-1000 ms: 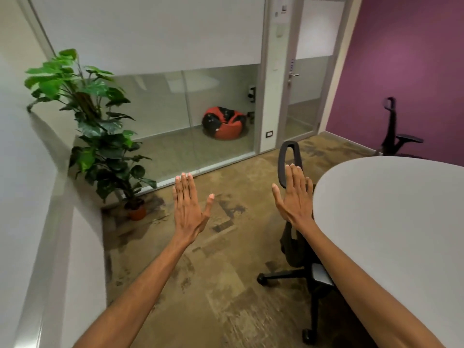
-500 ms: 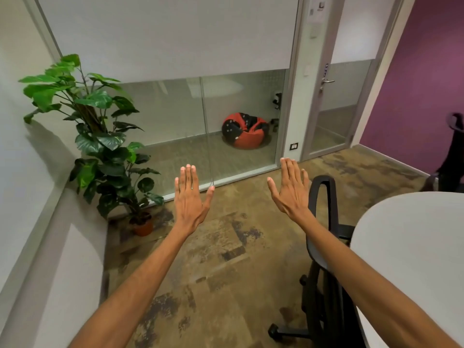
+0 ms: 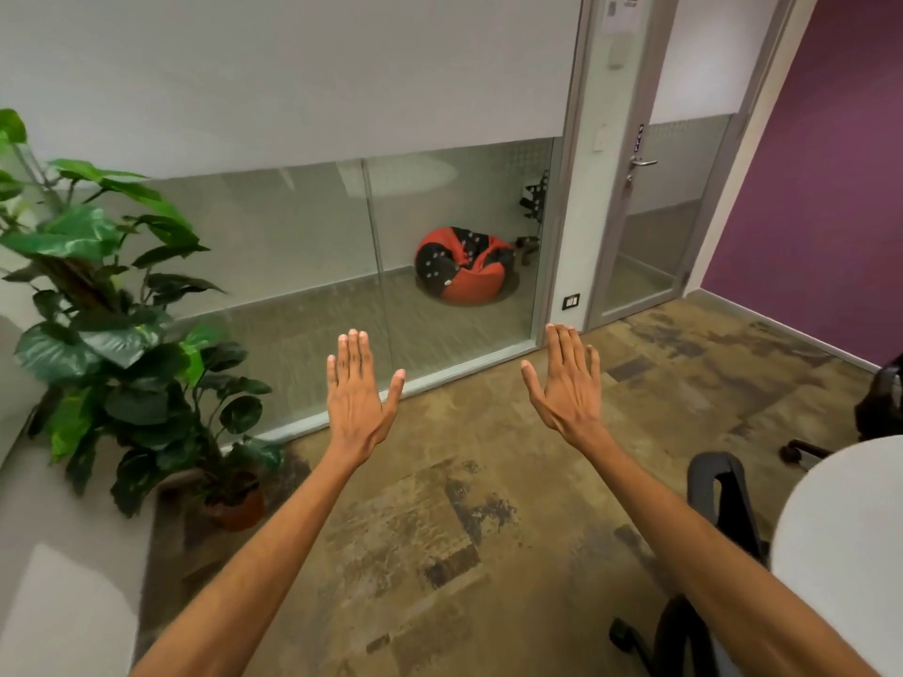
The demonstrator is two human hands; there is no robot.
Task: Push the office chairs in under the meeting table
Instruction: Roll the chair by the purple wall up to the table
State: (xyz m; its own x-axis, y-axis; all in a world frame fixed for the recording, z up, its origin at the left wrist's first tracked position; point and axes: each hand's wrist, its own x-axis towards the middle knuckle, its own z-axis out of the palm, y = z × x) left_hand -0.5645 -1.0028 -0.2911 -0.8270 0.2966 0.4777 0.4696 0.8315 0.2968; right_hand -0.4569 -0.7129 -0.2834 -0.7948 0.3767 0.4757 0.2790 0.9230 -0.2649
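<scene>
Since the earlier frames the view has swung left, so the meeting table [image 3: 840, 554] and the nearest office chair [image 3: 723, 510] have slid to the lower right corner. That chair stands just beside the table's rounded edge, its headrest loop upright, its base partly hidden by the right forearm. A second chair [image 3: 879, 408] shows only at the right border beyond the table. Well left of the table, the left hand [image 3: 359, 400] and right hand [image 3: 567, 388] are raised flat, fingers extended, touching nothing. Farther left stands a potted plant [image 3: 112, 334].
</scene>
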